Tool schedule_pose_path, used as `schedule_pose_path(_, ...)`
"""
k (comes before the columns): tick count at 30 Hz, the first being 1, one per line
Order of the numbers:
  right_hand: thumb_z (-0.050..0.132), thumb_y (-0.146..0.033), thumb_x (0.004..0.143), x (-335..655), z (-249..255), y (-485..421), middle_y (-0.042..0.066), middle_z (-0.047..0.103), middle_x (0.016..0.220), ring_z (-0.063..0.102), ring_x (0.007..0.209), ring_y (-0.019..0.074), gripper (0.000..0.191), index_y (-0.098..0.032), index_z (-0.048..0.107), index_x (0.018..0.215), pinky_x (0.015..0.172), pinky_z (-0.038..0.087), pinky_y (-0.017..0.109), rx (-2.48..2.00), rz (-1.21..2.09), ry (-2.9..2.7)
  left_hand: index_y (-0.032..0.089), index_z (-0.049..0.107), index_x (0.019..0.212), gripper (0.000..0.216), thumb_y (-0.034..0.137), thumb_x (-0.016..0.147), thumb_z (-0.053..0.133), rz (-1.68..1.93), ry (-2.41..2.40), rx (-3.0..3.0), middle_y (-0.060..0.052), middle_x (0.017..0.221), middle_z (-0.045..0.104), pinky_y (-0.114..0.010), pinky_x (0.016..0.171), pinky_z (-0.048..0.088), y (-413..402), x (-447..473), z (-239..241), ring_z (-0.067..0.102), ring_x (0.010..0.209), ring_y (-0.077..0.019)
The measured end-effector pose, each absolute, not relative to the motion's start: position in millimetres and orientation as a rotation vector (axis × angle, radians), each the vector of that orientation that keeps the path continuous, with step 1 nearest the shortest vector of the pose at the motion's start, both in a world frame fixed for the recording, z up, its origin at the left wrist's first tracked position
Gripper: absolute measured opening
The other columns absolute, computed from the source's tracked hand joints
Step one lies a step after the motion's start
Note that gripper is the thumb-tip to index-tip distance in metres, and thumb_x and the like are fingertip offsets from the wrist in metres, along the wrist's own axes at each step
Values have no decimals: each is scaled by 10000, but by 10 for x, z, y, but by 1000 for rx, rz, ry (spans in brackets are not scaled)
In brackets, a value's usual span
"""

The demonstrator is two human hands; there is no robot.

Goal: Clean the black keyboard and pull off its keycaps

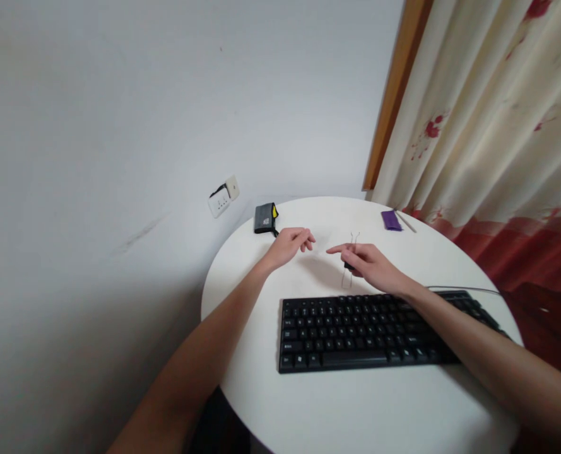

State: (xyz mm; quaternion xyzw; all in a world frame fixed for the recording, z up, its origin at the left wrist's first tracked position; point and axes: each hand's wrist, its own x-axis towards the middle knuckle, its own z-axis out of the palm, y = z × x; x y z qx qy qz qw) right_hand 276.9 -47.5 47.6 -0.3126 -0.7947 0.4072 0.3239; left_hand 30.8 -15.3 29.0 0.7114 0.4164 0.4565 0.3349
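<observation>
In the head view, my right hand (370, 263) is closed around a wire keycap puller (349, 267) above the back edge of the black keyboard (346, 334). Two thin prongs with bent tips rise past my fingers, and more wire shows below the dark handle. The index finger of that hand points left. My left hand (292, 246) hovers across from it over the white table, its fingers loosely bent and somewhat apart, with nothing visible in them. A small gap separates the two hands. My right forearm passes over the right part of the keyboard.
A dark grey pouch (264, 218) with a yellow patch lies at the round table's (379, 410) far left edge. At the far right are a purple cloth packet (391, 221) and a thin stick (406, 222). A wall stands left, a curtain (488, 139) right.
</observation>
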Motion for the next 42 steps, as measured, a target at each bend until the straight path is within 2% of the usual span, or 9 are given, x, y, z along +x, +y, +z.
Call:
schedule_pose_path(5, 497, -471, 945, 2896, 361, -544, 24, 612, 692, 540, 595, 128, 390, -126, 678, 932, 590, 413, 259, -837, 1082, -2176, 123, 730, 906, 322, 383, 918, 541, 632, 995, 2046, -65, 798, 707, -217, 575, 410, -252, 372, 287, 571, 651, -114)
schedule_pose_path(11, 489, -381, 959, 2897, 303, -559, 30, 650, 673, 579, 625, 136, 342, -152, 643, 756, 651, 441, 268, -821, 1006, -2303, 182, 740, 1042, 255, 322, 833, 694, 206, 749, 2117, -52, 964, 741, -268, 805, 468, -338, 471, 258, 660, 885, -166)
schedule_pose_path(13, 489, -361, 960, 2883, 281, -575, 30, 653, 672, 582, 623, 137, 334, -153, 648, 753, 649, 440, 269, -795, 992, -2327, 180, 733, 1048, 273, 311, 808, 724, 179, 726, 2118, -50, 966, 736, -269, 803, 470, -366, 523, 241, 661, 886, -170)
schedule_pose_path(16, 494, -331, 958, 2859, 255, -607, 21, 645, 666, 577, 613, 134, 304, -153, 668, 783, 640, 434, 266, -728, 967, -2380, 150, 732, 957, 261, 328, 769, 762, 157, 733, 2138, -33, 834, 715, -245, 714, 462, -403, 596, 224, 639, 762, -149)
schedule_pose_path(21, 505, -314, 956, 2827, 234, -630, 50, 694, 787, 611, 729, 152, 285, -156, 688, 805, 716, 440, 276, -678, 837, -2439, 130, 712, 879, 255, 346, 755, 771, 187, 763, 2198, -9, 742, 666, -225, 638, 422, -431, 657, 213, 585, 673, -126)
schedule_pose_path(25, 505, -330, 953, 2810, 168, -596, 45, 698, 751, 597, 672, 149, 298, -152, 691, 804, 666, 420, 275, -796, 828, -2433, 129, 701, 811, 279, 381, 727, 787, 225, 816, 2184, 3, 694, 645, -225, 607, 403, -434, 695, 167, 561, 634, -119)
schedule_pose_path(29, 468, -380, 965, 2793, 89, -560, 37, 668, 664, 576, 615, 146, 387, -149, 660, 722, 607, 405, 266, -883, 896, -2334, 139, 710, 831, 274, 368, 709, 800, 299, 813, 2142, -3, 738, 670, -237, 643, 419, -448, 760, 102, 577, 667, -126)
schedule_pose_path(38, 474, -429, 939, 2734, -51, -480, 24, 608, 547, 554, 503, 138, 421, -158, 604, 645, 530, 424, 253, -1070, 1133, -2008, 130, 722, 820, 263, 387, 768, 741, 349, 822, 2132, -35, 764, 695, -252, 672, 441, -451, 806, 78, 597, 705, -138)
schedule_pose_path(42, 464, -463, 934, 2732, -41, -470, 24, 596, 554, 556, 506, 138, 440, -157, 602, 649, 525, 427, 256, -1111, 1091, -1865, 131, 715, 812, 187, 316, 784, 712, 447, 837, 2173, -27, 768, 688, -239, 673, 439, -464, 810, 142, 594, 711, -125)
